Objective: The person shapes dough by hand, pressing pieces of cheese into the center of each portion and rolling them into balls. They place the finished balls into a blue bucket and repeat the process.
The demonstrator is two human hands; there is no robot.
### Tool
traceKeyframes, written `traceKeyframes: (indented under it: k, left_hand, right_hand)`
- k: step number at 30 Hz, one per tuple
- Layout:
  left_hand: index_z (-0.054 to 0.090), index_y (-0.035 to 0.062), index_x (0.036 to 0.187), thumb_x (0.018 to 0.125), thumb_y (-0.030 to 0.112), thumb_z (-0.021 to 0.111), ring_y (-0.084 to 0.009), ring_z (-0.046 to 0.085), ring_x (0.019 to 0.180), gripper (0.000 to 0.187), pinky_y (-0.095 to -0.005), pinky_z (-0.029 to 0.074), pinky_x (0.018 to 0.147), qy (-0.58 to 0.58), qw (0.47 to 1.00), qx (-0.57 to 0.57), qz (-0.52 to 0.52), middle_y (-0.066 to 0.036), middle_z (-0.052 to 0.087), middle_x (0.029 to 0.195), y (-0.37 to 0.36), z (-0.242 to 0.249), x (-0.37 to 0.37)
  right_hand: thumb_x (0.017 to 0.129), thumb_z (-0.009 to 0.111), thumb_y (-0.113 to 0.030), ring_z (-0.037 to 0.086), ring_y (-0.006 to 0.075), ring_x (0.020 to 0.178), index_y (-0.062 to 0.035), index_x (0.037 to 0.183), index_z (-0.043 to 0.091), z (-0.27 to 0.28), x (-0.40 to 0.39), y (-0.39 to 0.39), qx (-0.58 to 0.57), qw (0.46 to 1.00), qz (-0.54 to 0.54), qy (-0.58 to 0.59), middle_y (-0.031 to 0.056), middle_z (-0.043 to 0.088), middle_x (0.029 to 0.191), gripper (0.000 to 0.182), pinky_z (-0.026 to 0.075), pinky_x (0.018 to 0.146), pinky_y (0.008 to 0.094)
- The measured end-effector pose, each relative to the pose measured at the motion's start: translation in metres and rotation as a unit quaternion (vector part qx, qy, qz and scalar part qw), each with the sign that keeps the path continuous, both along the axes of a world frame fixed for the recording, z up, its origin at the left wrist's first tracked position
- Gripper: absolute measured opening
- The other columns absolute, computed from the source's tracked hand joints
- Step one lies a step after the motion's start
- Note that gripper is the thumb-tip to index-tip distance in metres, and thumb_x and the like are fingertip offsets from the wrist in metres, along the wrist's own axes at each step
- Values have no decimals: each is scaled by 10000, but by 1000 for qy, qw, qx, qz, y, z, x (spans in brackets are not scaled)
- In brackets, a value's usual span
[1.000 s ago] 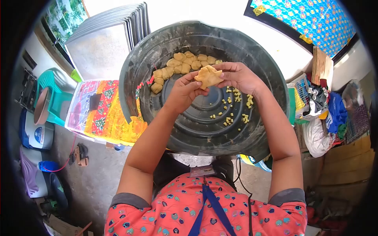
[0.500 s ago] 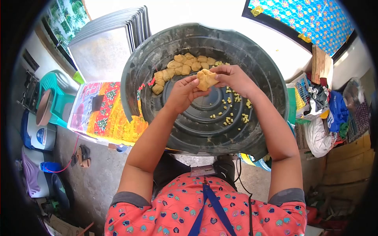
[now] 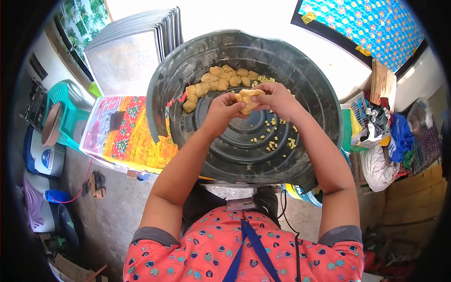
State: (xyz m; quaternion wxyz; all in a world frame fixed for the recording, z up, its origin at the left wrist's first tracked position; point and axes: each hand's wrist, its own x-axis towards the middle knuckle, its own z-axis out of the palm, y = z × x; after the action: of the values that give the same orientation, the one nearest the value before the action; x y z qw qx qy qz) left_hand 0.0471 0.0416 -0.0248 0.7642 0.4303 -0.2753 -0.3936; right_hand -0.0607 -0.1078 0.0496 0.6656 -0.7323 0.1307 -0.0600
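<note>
A piece of yellowish dough [image 3: 248,99] is held between my two hands, above a large dark round basin [image 3: 225,162]. My left hand [image 3: 224,109] pinches its left side with thumb and fingers. On the right side, my right hand [image 3: 278,100] grips it, the thumb lying across the dough. Behind my hands, a curved row of dough balls [image 3: 221,77] rests along the far left of the basin. Small pale yellow cubes [image 3: 271,144] are scattered over the basin floor at the right, and more lie by the far end of the row.
Metal sheet trays [image 3: 127,54] lean stacked at the back left. A table with a colourful patterned cover [image 3: 136,127] stands left of the basin. Beyond it is a green plastic chair [image 3: 63,110]. Bags and cloths [image 3: 399,136] are piled on the right. Sandals [image 3: 97,184] lie on the floor.
My hands have shifted slightly around the dough. Its shape looks more folded, and the right thumb now presses across its front.
</note>
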Motion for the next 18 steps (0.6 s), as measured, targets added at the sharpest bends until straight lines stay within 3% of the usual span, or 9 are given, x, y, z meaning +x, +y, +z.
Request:
traceKeyframes:
  k: [9, 15, 18]
  left_hand:
    - [553, -49, 1041, 864, 65, 521, -197, 638, 774, 213, -316, 549, 657, 48, 998, -45, -19, -127, 622, 938, 2, -4, 7]
    - [563, -40, 1028, 869, 76, 536, -174, 630, 760, 199, -309, 545, 658, 23, 1000, -16, 3, -103, 622, 944, 1, -3, 3]
    - [567, -42, 1029, 874, 81, 542, -157, 623, 757, 199, -295, 540, 658, -25, 1000, -4, 8, -92, 623, 934, 1, -6, 3]
  right_hand:
    - [820, 611, -60, 613, 187, 887, 49, 1088, 559, -2, -1, -12, 145, 989, -15, -10, 122, 586, 1019, 294, 552, 734, 292]
    - [779, 703, -138, 612, 158, 811, 30, 1050, 573, -8, 0, 4, 16, 998, -16, 58, 114, 607, 970, 344, 538, 688, 268]
    - [757, 710, -171, 590, 119, 782, 3, 1014, 588, -12, 3, 1, -88, 993, -8, 79, 62, 618, 888, 333, 494, 646, 257]
